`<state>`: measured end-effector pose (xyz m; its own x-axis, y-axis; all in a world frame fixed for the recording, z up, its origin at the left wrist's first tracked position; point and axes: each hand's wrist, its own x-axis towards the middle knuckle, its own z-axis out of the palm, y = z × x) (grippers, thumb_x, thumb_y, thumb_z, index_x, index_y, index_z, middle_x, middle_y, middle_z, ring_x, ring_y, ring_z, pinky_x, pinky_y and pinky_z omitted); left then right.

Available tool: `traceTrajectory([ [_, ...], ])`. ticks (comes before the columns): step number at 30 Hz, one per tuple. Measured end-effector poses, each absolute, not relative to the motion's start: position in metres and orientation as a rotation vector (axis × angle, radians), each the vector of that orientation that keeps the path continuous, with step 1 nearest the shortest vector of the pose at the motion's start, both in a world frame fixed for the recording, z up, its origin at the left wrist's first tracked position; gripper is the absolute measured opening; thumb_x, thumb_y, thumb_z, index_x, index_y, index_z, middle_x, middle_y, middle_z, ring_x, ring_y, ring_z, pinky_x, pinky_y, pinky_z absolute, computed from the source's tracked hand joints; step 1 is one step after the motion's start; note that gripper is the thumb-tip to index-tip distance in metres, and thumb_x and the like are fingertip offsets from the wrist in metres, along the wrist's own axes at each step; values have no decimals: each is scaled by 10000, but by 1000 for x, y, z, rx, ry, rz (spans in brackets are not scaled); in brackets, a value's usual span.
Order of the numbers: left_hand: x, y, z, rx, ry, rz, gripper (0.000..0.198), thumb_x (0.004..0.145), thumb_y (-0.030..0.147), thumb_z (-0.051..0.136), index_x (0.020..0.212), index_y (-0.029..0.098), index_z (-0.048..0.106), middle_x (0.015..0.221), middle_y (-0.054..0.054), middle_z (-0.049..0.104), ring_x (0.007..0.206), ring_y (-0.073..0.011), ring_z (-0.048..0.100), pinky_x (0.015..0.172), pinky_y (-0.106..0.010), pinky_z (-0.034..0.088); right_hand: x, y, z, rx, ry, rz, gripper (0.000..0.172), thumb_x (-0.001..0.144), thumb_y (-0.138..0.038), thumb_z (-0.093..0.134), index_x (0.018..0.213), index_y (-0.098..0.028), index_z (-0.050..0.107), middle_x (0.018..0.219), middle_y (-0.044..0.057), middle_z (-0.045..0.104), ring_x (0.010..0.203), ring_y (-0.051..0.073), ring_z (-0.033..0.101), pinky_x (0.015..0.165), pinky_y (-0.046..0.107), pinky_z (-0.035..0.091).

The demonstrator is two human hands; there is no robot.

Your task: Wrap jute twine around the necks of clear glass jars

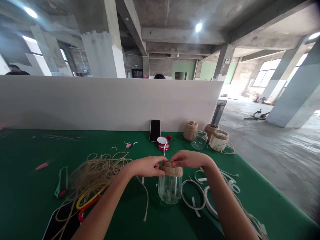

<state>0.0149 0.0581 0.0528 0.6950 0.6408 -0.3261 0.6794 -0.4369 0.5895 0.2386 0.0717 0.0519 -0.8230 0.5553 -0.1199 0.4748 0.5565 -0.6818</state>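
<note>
A clear glass jar (170, 191) stands upright in front of me, its neck wrapped in brown jute twine (172, 170). From the left, my left hand (149, 166) grips the wrapped neck, thumb low and index finger over the top. My right hand (187, 158) is closed at the rim on the other side, its fingertips pinching the twine there. What lies between those fingertips is mostly hidden. Just behind the hands is a red and white tape roll (163, 142) with a white strip hanging from it toward the jar.
Loose twine (102, 170) heaps at left beside green scissors (61, 183) and yellow and red handles (91, 200). Tape rings (193, 195) lie right of the jar. A phone (155, 130) leans against the white partition (107, 103). Several jars (199, 140), some twine-wrapped, stand at back right.
</note>
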Motion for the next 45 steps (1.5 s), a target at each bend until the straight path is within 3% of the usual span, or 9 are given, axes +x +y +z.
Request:
traceTrajectory([
  [7,16,62,50,2097,926,-67,559,810,397,521,1321,273,332,623,39,404,519,-121,361,483,-216,265,248,73,51,-865,-2666,1161,213,875,-273,439,727,-146,524,634,-44,352,581,80,315,535,204,264],
  [11,15,64,50,2053,937,-65,523,810,403,520,1296,282,368,597,47,364,499,-118,319,482,-225,244,251,74,49,-833,-2668,1194,224,872,-284,442,710,-147,515,635,-44,343,583,81,305,541,207,263],
  [20,23,62,46,2033,885,-1,443,807,373,531,1209,221,423,589,57,368,495,-106,315,473,-214,242,251,73,51,-925,-2645,1243,274,858,-350,457,701,-141,538,615,-42,360,570,79,307,527,212,259],
  [23,29,58,47,2065,916,-5,430,815,373,516,1205,221,418,582,55,397,493,-110,340,464,-214,244,244,70,54,-1122,-2636,1148,368,851,-446,447,659,-142,525,571,-48,330,525,74,278,480,216,226],
  [26,31,55,49,2081,970,-24,428,824,388,501,1211,223,418,609,40,439,499,-112,356,464,-220,247,238,68,54,-1201,-2652,1042,368,848,-429,448,614,-148,493,544,-52,321,493,69,264,457,220,206],
  [30,31,57,48,2051,989,-36,567,835,396,496,1340,260,274,640,31,498,521,-118,400,483,-220,270,239,70,52,-1081,-2669,1081,304,853,-332,449,613,-148,480,556,-52,320,511,71,267,477,218,227],
  [35,29,67,38,1939,788,-34,682,853,286,497,1412,252,108,564,54,512,541,-116,437,544,-222,314,248,74,48,-961,-2641,1182,288,856,-336,466,651,-138,507,587,-47,335,543,74,284,500,211,250],
  [41,22,77,33,1824,681,34,674,857,233,489,1419,230,116,488,77,469,495,-103,414,538,-223,303,253,80,42,-877,-2532,1249,347,856,-427,473,671,-137,525,612,-46,310,565,79,269,510,209,244],
  [45,19,76,37,1882,756,129,607,847,259,492,1391,219,226,494,72,470,491,-103,408,535,-229,293,254,84,38,-839,-2467,1283,389,837,-482,487,664,-135,522,618,-44,315,574,83,278,514,210,241],
])
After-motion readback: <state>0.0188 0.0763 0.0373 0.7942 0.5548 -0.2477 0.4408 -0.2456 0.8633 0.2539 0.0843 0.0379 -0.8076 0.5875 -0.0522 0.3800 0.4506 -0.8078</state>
